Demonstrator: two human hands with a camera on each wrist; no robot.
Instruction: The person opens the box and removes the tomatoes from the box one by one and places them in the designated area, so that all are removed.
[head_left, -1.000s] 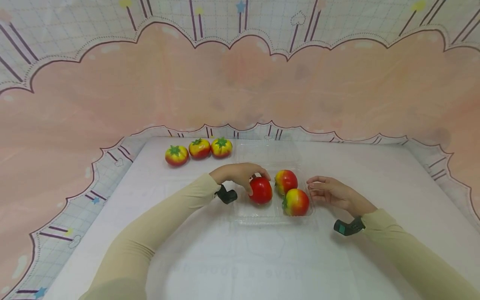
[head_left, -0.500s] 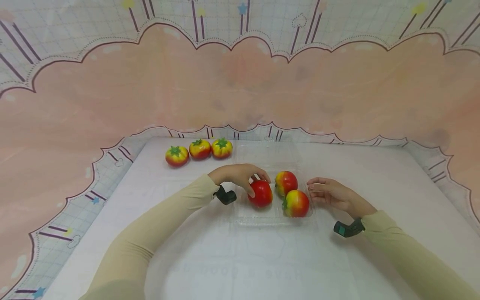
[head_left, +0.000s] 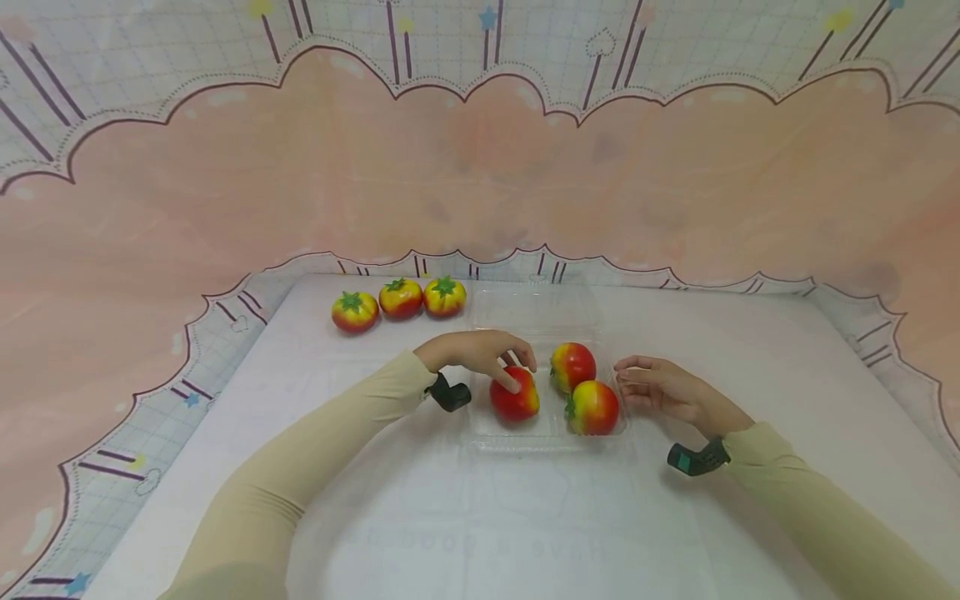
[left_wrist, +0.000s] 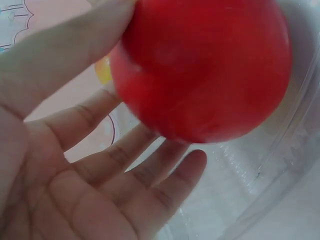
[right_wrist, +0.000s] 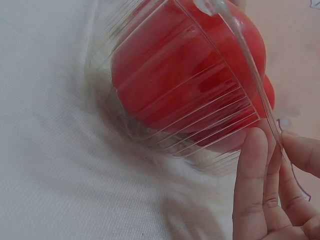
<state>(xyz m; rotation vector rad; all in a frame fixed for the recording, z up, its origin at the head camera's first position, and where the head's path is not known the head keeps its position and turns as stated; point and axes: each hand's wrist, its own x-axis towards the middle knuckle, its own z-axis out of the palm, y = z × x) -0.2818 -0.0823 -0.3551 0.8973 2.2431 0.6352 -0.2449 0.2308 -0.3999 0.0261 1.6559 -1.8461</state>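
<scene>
A clear plastic clamshell box (head_left: pixel 517 435) lies on the white table, lid folded back. My left hand (head_left: pixel 480 350) holds a red toy tomato (head_left: pixel 514 398) over the box's left half, thumb on the near side and fingers round the far side. Smooth red skin of that tomato fills the top of the left wrist view. Two more red-and-yellow tomatoes, one farther (head_left: pixel 573 367) and one nearer (head_left: pixel 593 408), sit in the box's right half. At the right wall, my right hand (head_left: pixel 667 390) pinches the box's rim between thumb and fingers, seen closely in the right wrist view.
Three yellow-and-red tomatoes with green leafy tops stand in a row at the back left: left (head_left: pixel 355 312), middle (head_left: pixel 401 298) and right (head_left: pixel 445 297). The transparent lid (head_left: pixel 534 304) lies behind the box. A patterned cloth backdrop (head_left: pixel 480 175) rises behind the table.
My left hand has brought its tomato slightly nearer and to the left, and turned it so yellow shows on its right side. My right hand stays at the box wall.
</scene>
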